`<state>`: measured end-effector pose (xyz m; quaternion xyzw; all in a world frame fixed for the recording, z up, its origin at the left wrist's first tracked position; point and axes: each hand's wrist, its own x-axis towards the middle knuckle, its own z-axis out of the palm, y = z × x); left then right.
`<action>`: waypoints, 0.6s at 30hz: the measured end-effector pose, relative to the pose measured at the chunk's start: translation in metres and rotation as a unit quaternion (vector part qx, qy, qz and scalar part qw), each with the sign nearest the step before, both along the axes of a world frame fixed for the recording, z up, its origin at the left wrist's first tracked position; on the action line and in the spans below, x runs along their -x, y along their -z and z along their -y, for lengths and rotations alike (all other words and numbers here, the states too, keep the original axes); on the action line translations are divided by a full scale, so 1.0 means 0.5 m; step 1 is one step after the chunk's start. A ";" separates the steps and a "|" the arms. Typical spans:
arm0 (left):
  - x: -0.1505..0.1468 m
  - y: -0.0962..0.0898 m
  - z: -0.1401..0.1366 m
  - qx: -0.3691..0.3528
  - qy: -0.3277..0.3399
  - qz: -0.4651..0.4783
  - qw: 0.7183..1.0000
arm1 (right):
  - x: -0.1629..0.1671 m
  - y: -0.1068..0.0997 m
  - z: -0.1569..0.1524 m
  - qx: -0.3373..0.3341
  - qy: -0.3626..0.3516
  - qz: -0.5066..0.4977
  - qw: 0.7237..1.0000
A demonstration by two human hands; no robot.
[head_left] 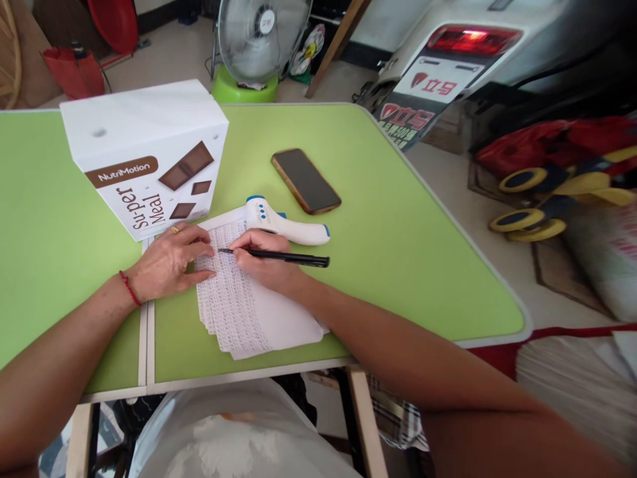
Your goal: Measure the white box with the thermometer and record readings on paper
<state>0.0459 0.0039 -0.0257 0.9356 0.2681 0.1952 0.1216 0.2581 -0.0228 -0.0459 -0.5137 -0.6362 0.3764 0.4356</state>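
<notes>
My right hand (pixel 263 257) grips a black pen (pixel 293 257), its tip down on the written part of the top sheet. Below it lies a fanned stack of paper sheets (pixel 249 312), covered in rows of small handwriting on the left and blank toward the right. My left hand (pixel 172 260) rests on the left edge of the sheets, fingers apart, with a ring and a red wrist cord. Just beyond the paper lies a white and blue infrared thermometer (pixel 293 230), partly over the stack's far end.
A white NutriMotion box (pixel 149 159) stands beyond my left hand. To the right of it lies a dark-screened phone (pixel 307 180) on the green table (pixel 398 252). Behind the table are a fan (pixel 263 40) on a green stool (pixel 246 91) and a scooter (pixel 448 73).
</notes>
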 end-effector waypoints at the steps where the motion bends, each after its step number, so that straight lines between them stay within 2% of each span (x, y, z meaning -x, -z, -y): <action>1: 0.000 0.000 0.000 0.000 0.001 -0.001 1.000 | 0.000 -0.001 0.000 0.003 0.001 0.003 1.000; 18: 0.001 -0.001 0.000 0.001 0.003 -0.003 1.000 | -0.002 -0.001 -0.001 0.001 0.021 0.011 1.000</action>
